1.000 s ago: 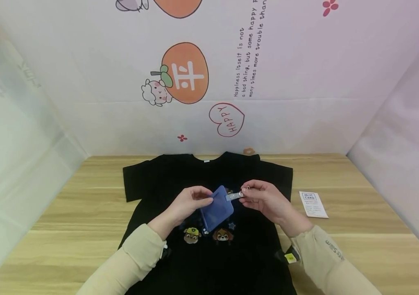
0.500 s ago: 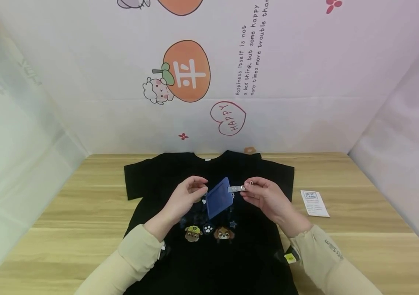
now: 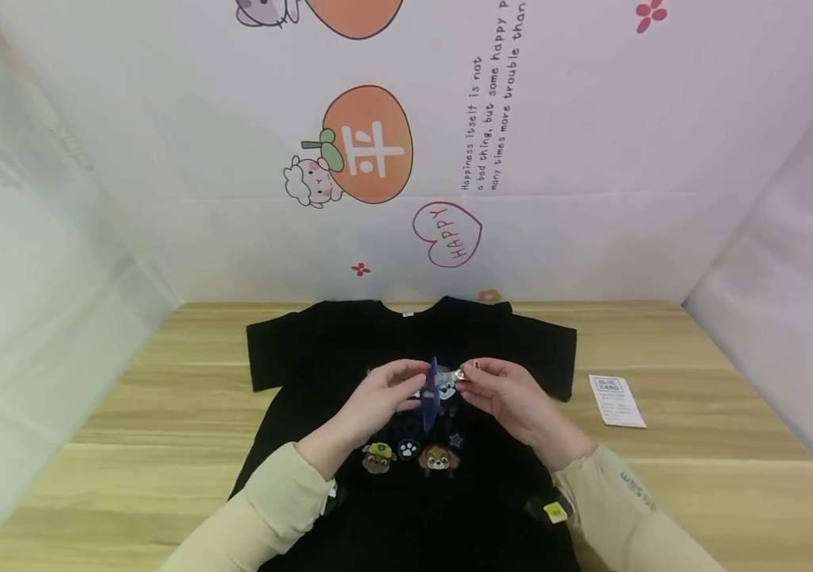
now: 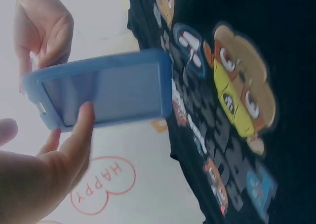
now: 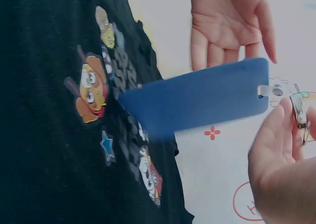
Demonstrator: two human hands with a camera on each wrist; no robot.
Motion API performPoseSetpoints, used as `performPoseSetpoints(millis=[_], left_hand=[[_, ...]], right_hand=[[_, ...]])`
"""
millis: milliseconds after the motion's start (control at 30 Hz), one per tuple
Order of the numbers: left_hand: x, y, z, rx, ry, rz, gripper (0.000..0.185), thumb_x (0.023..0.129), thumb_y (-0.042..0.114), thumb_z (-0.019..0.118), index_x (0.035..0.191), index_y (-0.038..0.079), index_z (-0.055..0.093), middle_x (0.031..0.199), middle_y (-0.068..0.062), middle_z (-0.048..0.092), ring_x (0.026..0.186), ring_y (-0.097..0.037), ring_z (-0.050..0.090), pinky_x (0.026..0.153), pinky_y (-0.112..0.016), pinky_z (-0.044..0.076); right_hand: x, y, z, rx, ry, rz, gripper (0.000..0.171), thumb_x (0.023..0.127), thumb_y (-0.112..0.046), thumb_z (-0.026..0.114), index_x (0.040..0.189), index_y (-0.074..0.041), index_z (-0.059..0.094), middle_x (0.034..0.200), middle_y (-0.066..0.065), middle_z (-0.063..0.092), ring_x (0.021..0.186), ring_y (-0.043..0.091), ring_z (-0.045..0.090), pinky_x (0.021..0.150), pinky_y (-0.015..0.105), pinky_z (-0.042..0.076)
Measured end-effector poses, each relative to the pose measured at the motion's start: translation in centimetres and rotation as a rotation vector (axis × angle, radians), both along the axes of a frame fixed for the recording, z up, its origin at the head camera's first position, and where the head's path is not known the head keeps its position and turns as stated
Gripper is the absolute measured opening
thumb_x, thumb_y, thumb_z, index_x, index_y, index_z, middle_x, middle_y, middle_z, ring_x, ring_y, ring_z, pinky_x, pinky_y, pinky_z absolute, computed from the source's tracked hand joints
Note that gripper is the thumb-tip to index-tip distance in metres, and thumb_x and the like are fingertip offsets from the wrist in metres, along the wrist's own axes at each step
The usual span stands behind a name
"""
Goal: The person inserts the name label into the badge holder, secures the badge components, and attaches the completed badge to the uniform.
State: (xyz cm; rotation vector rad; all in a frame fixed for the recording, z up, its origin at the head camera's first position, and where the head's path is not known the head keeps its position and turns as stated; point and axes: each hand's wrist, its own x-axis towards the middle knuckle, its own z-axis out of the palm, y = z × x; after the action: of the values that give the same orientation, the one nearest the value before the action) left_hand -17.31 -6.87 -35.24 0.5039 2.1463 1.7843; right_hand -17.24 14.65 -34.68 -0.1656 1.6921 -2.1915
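- Right fingers [image 3: 481, 380] pinch silver metal clip [image 5: 298, 111].
- Left fingers [image 3: 406, 369] parted beside blue rectangular plastic holder [image 5: 207, 98]; contact unclear.
- Tabletop [image 3: 706, 397] separates black T-shirt [image 3: 413, 516] from white rectangular card [image 3: 617, 403].

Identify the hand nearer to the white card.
Right. The right hand, at the metal clip, is left of the white card; the left hand is farther left, beside the blue holder.

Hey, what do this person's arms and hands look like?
The long cream fabric left sleeve looks plain; the matching right sleeve bears small dark lettering near its cuff. A black device with a yellow label shows by the right wrist, and a partly hidden black one by the left. The left hand and right hand wear no gloves.
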Motion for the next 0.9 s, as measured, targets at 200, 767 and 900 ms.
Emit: performPoseSetpoints(millis=[200, 767, 900], left_hand=[[0.22, 0.34, -0.25, 0.029, 0.011, -0.031, 0.043, 0.102, 0.020, 0.042, 0.135, -0.007, 0.045, 0.140, -0.023, 0.045, 0.128, -0.034, 0.047, 0.099, -0.043, 0.045], [-0.48, 0.55, -0.11, 0.028, -0.011, -0.033, 0.039, 0.102, 0.023, 0.043, 0.123, -0.006, 0.058, 0.126, -0.020, 0.059, 0.115, -0.031, 0.059, 0.090, -0.040, 0.051], [-0.44, 0.51, 0.13, 0.046, 0.013, -0.015, 0.039, 0.101, 0.020, 0.045, 0.125, -0.008, 0.055, 0.127, -0.023, 0.057, 0.115, -0.031, 0.058, 0.089, -0.040, 0.052]], right_hand=[[0.00, -0.16, -0.53, -0.003, -0.013, 0.030, 0.017, 0.097, -0.016, 0.054, 0.086, -0.016, 0.067, 0.085, -0.005, 0.069, 0.082, 0.004, 0.066, 0.081, 0.020, 0.053], [0.46, -0.34, 0.01, 0.016, 0.056, 0.183, 0.017, 0.099, -0.017, 0.049, 0.089, -0.012, 0.063, 0.098, -0.001, 0.068, 0.098, 0.009, 0.066, 0.094, 0.027, 0.049], [0.59, -0.40, 0.24, -0.040, 0.090, 0.208, 0.021, 0.100, -0.018, 0.047, 0.087, -0.014, 0.064, 0.098, -0.003, 0.070, 0.099, 0.007, 0.066, 0.093, 0.025, 0.049]])
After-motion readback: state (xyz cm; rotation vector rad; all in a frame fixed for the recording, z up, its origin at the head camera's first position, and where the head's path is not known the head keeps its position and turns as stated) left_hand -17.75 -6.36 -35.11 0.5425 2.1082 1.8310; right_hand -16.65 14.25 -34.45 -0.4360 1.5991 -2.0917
